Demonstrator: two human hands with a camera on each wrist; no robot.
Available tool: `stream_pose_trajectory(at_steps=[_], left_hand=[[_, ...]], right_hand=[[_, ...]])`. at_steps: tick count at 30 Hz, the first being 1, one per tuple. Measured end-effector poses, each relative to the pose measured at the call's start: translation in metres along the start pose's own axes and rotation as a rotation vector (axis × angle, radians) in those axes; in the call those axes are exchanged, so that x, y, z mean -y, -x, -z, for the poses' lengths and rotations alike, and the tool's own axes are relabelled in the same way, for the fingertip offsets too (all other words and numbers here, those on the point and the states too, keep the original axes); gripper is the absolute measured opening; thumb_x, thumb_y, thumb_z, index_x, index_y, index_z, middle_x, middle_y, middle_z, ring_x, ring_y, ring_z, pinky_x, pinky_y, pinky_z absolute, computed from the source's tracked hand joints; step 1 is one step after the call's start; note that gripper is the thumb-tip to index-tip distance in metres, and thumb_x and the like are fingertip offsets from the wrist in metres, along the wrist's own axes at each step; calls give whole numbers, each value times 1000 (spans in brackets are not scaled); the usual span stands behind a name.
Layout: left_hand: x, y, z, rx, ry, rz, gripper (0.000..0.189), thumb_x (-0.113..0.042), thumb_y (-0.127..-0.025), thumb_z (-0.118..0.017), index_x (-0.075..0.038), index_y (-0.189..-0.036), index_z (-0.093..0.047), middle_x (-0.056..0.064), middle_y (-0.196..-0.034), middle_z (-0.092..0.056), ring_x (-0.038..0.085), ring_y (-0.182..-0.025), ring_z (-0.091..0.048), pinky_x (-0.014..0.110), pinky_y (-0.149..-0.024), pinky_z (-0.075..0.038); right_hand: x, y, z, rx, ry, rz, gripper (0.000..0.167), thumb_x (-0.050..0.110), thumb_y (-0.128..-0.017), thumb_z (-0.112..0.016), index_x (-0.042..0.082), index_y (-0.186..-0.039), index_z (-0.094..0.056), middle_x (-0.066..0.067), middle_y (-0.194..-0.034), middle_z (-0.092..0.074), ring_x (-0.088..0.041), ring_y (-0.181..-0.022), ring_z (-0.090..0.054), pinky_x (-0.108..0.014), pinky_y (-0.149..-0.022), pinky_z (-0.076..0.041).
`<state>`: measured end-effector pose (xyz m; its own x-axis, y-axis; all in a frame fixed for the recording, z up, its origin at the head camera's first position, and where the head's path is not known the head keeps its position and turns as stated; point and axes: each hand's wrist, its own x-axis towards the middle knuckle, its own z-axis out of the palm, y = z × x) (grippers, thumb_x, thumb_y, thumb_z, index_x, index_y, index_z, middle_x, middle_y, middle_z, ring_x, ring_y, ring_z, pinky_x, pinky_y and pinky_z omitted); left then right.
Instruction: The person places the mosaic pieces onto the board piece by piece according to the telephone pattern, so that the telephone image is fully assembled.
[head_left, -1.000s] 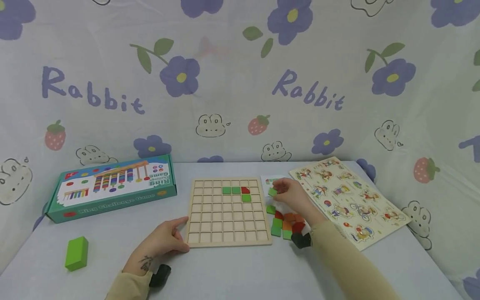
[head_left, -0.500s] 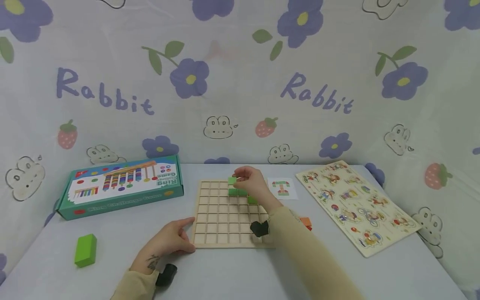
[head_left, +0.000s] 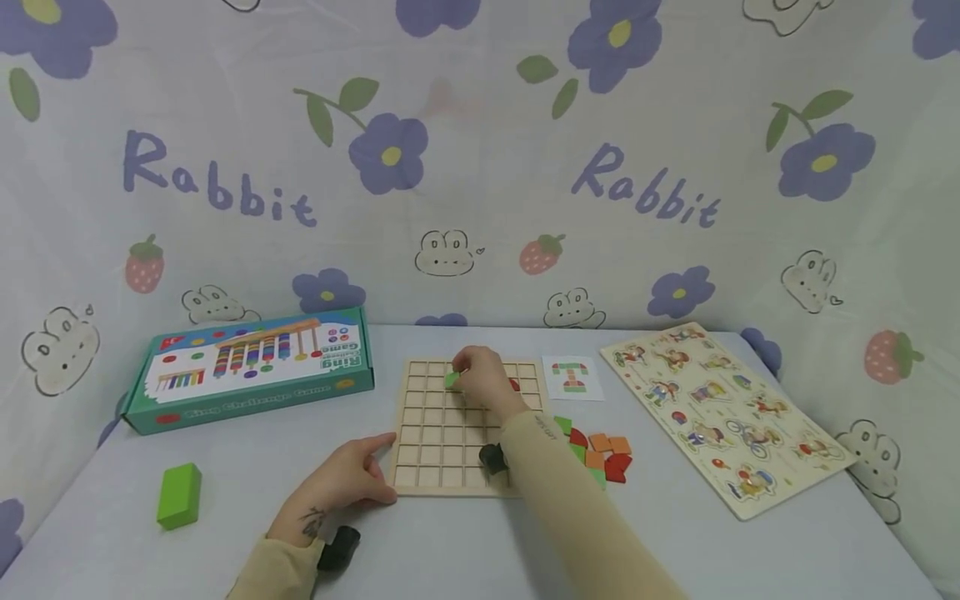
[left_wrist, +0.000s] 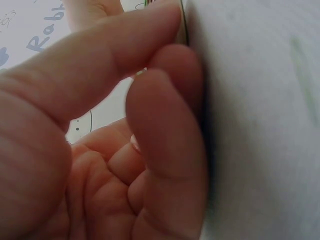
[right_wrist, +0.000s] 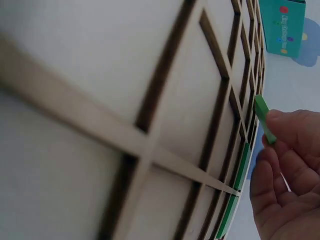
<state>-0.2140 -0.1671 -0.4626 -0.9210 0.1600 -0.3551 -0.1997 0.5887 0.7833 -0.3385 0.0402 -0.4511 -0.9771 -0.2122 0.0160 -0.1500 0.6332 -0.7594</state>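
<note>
My right hand (head_left: 486,382) pinches a flat green tile (head_left: 452,380) over the upper part of the wooden grid board (head_left: 453,435). The right wrist view shows this tile tilted between thumb and fingers, close to the board surface. Green tiles (right_wrist: 242,167) sit in neighbouring cells there. A red tile (head_left: 514,384) with a rounded corner shows beside the right hand, which hides other cells. At the board's left side, my left hand (head_left: 339,479) rests on the table, index fingertip and thumb touching the edge. Its fingers (left_wrist: 162,125) fill the left wrist view.
Loose green, orange and red tiles (head_left: 597,443) lie right of the board. Behind them is a small pattern card (head_left: 573,377), and further right a picture puzzle board (head_left: 723,417). At the left are a Ring Challenge Game box (head_left: 247,367) and a green block (head_left: 179,496).
My right hand has carried the green tile left from beside the pattern card to the board's upper rows, then lowered it. The left hand stays at the board's edge. The head view has shifted slightly.
</note>
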Motion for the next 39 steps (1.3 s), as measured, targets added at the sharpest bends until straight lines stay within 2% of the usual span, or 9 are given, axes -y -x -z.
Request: stream_pose_trajectory(at_steps=[6,13,18,24,28,30,32,36,39], left_hand=[[-1,0,0,3,6,-13,85,-1,-63,-79,-9,-139,-42,3,-61,-55,11,-49,-44,25,-48,-36],[-1,0,1,3,-14,-31,83,-2,-64,-79,-9,-139,-42,2,-59,-53,11,-49,-42,24,-47,-33],[-2,0,0,10,-13,-33,84,-2,-64,-79,-8,-139,-42,3,-60,-54,11,-49,-43,24,-48,-34],[-3,0,-1,-5,-18,-22,84,-2,-64,-79,-9,-139,-42,3,-61,-55,12,-50,-44,25,-49,-35],[-3,2,-1,-4,-25,-7,83,-3,-65,-79,-10,-139,-42,3,-61,-54,12,-50,-43,25,-49,-34],[-4,3,-1,-5,-28,-3,83,-4,-65,-79,-10,-139,-42,4,-61,-54,12,-50,-43,25,-49,-34],[-5,4,-1,-4,-30,-5,83,-4,-65,-79,-9,-139,-42,4,-62,-54,12,-50,-43,25,-49,-34],[-4,3,-1,2,-28,-14,84,-4,-65,-79,-9,-139,-41,4,-61,-54,12,-50,-43,25,-48,-33],[-3,2,-2,10,-32,-16,84,-5,-65,-80,-9,-140,-41,3,-61,-54,12,-49,-43,25,-48,-33]], right_hand=[[0,-1,-3,-11,99,-19,24,-1,-80,-64,3,-103,-66,-10,-103,-63,-24,-98,-57,-36,-80,-47],[-1,1,-3,0,126,-57,29,5,-80,-68,8,-108,-67,-8,-110,-64,-25,-106,-57,-38,-87,-46],[1,11,14,15,-11,-21,36,8,-79,-70,8,-115,-64,-8,-117,-63,-27,-113,-54,-39,-90,-45],[1,31,54,-3,-291,27,38,8,-79,-71,10,-116,-63,-9,-118,-62,-23,-97,-58,-41,-82,-49],[-11,54,80,-43,-416,14,41,8,-80,-70,10,-120,-59,-11,-120,-61,-21,-98,-59,-37,-85,-48],[-20,69,92,-73,-445,-9,42,9,-81,-68,9,-122,-57,-12,-121,-60,-21,-100,-59,-36,-87,-47],[-32,84,103,-100,-443,-61,41,12,-83,-67,10,-122,-56,-11,-122,-60,-19,-100,-60,-41,-90,-44],[-55,115,122,-142,-420,-206,43,15,-84,-65,9,-125,-54,-12,-126,-57,-16,-101,-59,-43,-90,-42],[-71,136,132,-170,-391,-300,44,14,-85,-63,6,-127,-52,-15,-129,-55,-16,-103,-57,-40,-90,-44]])
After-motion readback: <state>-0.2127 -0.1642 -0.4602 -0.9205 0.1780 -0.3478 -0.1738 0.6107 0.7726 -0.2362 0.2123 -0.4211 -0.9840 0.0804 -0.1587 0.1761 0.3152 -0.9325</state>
